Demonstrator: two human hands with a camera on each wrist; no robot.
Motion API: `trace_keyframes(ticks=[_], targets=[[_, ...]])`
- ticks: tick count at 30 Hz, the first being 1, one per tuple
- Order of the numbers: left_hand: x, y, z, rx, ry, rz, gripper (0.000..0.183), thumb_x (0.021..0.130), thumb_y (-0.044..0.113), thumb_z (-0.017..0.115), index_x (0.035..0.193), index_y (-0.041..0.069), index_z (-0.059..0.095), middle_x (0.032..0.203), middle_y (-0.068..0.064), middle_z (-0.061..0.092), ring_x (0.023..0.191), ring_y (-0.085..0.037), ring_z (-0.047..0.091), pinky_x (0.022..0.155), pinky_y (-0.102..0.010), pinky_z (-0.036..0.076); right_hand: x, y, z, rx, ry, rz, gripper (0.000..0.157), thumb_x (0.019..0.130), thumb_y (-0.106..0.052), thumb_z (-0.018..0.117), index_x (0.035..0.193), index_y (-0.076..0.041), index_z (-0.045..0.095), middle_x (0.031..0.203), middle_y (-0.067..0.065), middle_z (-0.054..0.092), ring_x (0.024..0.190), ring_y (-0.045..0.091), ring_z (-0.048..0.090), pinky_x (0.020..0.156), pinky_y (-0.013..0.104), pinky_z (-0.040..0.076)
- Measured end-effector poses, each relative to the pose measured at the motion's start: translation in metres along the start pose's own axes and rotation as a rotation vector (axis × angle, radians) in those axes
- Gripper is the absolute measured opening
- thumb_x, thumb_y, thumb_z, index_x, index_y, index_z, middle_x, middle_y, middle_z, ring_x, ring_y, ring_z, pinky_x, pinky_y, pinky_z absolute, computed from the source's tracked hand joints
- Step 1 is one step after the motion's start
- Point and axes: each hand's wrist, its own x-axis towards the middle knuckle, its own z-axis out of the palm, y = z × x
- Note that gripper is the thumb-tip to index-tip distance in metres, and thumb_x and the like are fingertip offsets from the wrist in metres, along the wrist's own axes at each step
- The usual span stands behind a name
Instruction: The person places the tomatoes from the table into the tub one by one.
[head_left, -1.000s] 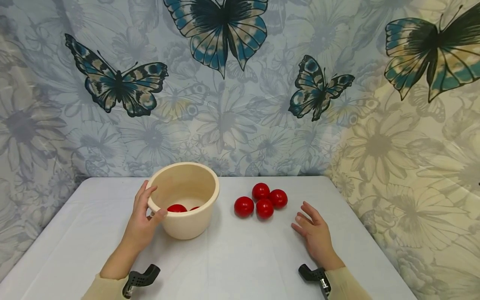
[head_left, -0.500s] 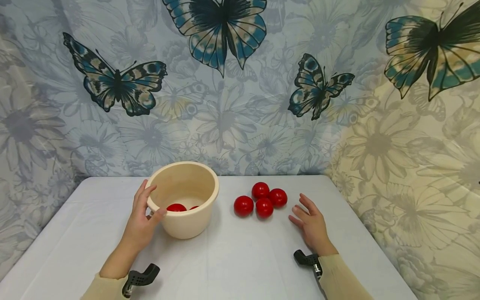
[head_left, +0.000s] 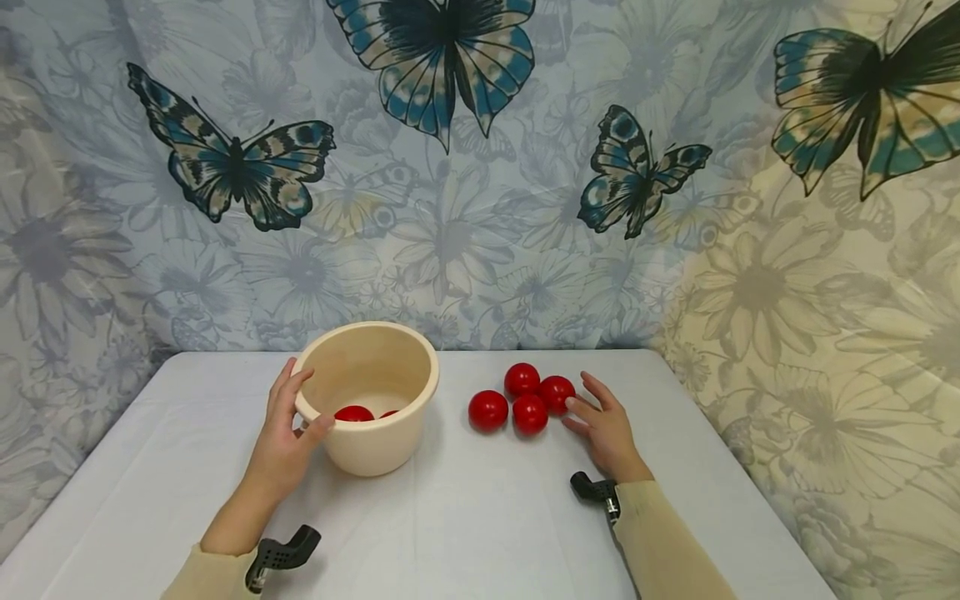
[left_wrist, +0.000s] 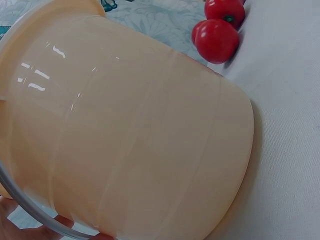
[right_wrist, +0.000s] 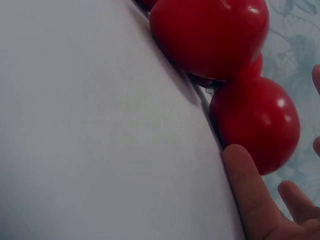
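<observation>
A cream plastic bucket (head_left: 375,446) stands left of centre on the table, with red tomatoes (head_left: 354,413) partly visible inside. My left hand (head_left: 279,446) grips its left rim, thumb at the front; in the left wrist view the bucket's wall (left_wrist: 135,125) fills most of the picture. Several more tomatoes sit in a cluster to the right, among them a front one (head_left: 530,415) and a left one (head_left: 488,411). My right hand (head_left: 606,429), fingers spread, is at the rightmost tomato (head_left: 557,395). In the right wrist view a fingertip (right_wrist: 239,157) lies against a tomato (right_wrist: 257,125).
A white cloth covers the table (head_left: 465,533). Behind it hangs a flowered backdrop (head_left: 480,242) with butterflies, close to the table's back edge. A black wrist camera mount (head_left: 288,552) sits on the left forearm, another mount (head_left: 594,487) on the right.
My right hand has moved forward and left across the table, up to the rightmost tomato. The left hand and the bucket stay where they were.
</observation>
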Motion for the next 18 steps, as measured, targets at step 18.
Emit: trace_keyframes(ticks=[18], targets=[[0.002, -0.002, 0.000, -0.010, 0.008, 0.015, 0.068, 0.094, 0.015, 0.063, 0.154, 0.008, 0.031, 0.164, -0.012, 0.002, 0.139, -0.051, 0.026, 0.082, -0.017, 0.044, 0.021, -0.002, 0.018, -0.197, -0.048, 0.066, 0.075, 0.091, -0.008, 0.073, 0.155, -0.021, 0.037, 0.150, 0.022, 0.037, 0.127, 0.041, 0.046, 0.082, 0.041, 0.055]])
